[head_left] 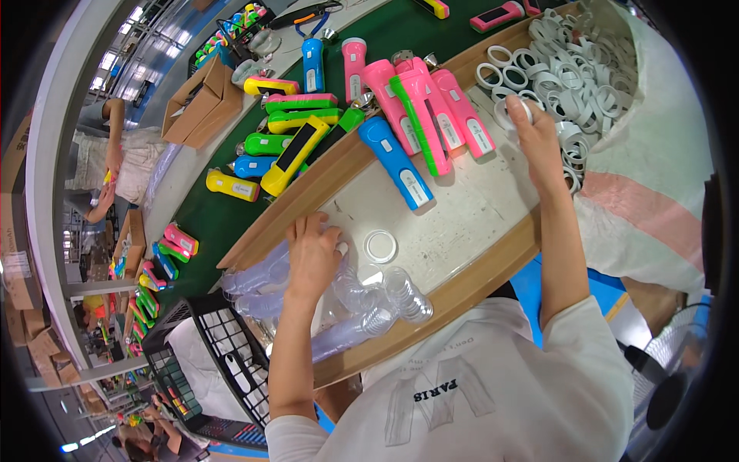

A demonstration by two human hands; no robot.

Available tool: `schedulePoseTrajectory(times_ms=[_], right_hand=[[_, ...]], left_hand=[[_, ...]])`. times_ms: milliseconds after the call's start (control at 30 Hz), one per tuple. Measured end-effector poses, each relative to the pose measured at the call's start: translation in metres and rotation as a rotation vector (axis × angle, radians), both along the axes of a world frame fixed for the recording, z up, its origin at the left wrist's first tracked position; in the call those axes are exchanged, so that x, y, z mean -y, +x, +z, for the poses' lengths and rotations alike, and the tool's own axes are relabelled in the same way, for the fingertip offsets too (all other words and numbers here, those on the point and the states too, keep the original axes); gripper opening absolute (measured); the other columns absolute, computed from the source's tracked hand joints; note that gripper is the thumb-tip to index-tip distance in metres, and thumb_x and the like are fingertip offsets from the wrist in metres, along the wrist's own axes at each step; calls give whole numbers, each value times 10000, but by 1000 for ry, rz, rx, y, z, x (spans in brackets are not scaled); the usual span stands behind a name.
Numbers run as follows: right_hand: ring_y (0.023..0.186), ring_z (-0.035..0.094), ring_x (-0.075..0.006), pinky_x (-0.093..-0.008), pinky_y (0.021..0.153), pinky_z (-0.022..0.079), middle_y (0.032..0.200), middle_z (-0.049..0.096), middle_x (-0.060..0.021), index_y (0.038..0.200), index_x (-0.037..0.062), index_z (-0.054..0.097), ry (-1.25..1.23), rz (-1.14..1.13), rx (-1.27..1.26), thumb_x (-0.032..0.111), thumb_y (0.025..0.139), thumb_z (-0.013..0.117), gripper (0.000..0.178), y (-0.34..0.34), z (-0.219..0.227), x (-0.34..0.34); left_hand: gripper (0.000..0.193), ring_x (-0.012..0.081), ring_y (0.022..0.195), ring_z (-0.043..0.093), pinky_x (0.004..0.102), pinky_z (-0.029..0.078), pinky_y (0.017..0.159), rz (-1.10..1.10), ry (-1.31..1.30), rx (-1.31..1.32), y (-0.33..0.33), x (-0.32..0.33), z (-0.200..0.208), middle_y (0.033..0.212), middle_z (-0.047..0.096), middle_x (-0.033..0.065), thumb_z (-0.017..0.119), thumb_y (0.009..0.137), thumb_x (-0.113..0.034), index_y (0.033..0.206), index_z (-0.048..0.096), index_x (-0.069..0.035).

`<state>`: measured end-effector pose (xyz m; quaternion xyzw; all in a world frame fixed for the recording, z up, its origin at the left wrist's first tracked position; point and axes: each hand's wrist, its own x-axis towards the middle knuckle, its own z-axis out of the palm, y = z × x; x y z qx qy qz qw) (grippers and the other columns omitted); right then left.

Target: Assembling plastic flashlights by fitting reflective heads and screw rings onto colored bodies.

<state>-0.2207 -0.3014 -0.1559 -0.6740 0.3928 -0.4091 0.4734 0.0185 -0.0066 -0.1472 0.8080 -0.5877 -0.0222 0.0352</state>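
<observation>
My right hand (536,142) pinches a white plastic ring (504,115) beside a large heap of similar rings (577,69). Over stacks of clear plastic lens discs (362,327), my left hand (313,258) has its fingers curled in. Something small and pale shows at those fingertips; I cannot make out what it is. One white ring (379,246) lies flat on the tray (462,223) to the right of that hand. Between my hands and farther off, a blue flashlight (396,163) and several pink flashlights (466,114) rest with their handles inside the tray.
Brown cardboard edging (308,192) borders the tray. Beyond it, a green conveyor belt (208,204) carries several coloured flashlights. A black plastic crate (231,354) stands at the lower left, a white woven sack (654,185) at the right. Another person's arm (114,146) shows across the belt.
</observation>
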Motion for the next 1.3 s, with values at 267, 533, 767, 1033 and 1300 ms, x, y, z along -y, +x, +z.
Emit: schedulePoseTrajectory(times_ms=[267,533,767,1033,1300], right_hand=[[782,489,-187,-308,725,405,813,538,-92,878,-19,535,78,274,0,355,1005,428,410,15,23,-80],[804,527,-146,-288,721,439,875,589,-51,862,68,544,779,486,414,397,1001,426,377,40,25,-137],[943,650,-341,-497,795,555,1082,625,-199,975,83,564,1451,659,668,449,997,363,417,63,-9,-154],[919,665,-342,-516,797,558,1030,627,-184,1077,85,516,1457,545,738,513,976,374,462,50,-14,-140],[822,695,-293,-427,619,606,1075,638,-166,1214,56,484,1224,532,584,509,993,282,543,40,-3,-134]], left_hand=[[212,311,1081,487,433,332,965,20,-67,29,-2,-15,7,1069,563,119,691,605,-8,807,719,-68],[132,184,691,574,298,456,686,322,-255,-531,4,-12,26,778,625,66,713,699,-15,829,716,-33],[94,69,737,578,214,456,636,304,-616,-1210,-31,27,52,784,642,21,704,811,-33,894,689,10],[197,140,723,586,247,455,629,172,-563,-579,-38,48,19,863,637,88,677,833,-100,1013,675,-21],[362,319,911,621,399,492,782,-69,-291,-846,-21,91,-29,1000,623,198,555,892,-102,1251,581,-129]])
